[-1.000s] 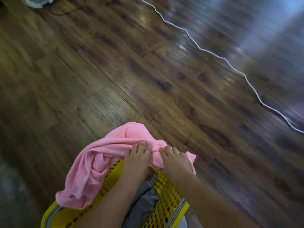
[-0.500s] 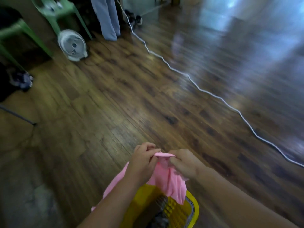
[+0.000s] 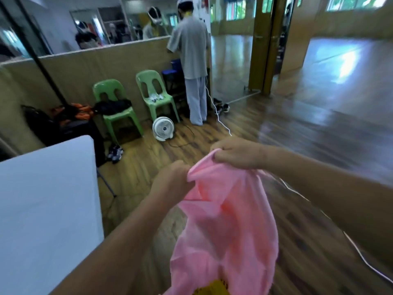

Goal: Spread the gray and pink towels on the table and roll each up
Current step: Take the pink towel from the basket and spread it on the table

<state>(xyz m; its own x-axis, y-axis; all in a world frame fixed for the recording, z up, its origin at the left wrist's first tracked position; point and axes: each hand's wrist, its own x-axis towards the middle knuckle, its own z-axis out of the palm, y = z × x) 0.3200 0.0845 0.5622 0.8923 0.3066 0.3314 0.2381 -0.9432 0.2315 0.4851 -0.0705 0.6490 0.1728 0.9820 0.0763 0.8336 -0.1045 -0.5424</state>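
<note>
The pink towel [image 3: 227,222] hangs in the air in front of me, bunched and drooping. My left hand [image 3: 172,179] pinches its top edge on the left and my right hand [image 3: 236,153] pinches the same edge on the right, slightly higher. The towel's lower end falls over the yellow basket [image 3: 212,289], of which only a sliver shows at the bottom edge. The table [image 3: 42,199], covered in white, stands to my left. The gray towel is hidden.
Two green chairs [image 3: 114,103] and a small white fan [image 3: 163,128] stand by the partition wall ahead. A person in gray [image 3: 191,60] stands with their back to me. A white cable [image 3: 361,254] runs across the wooden floor at right. Bags [image 3: 63,122] lie beyond the table.
Both hands have lifted the pink towel up out of the basket. My view has swung upward from the floor, so the table, chairs and the person appear.
</note>
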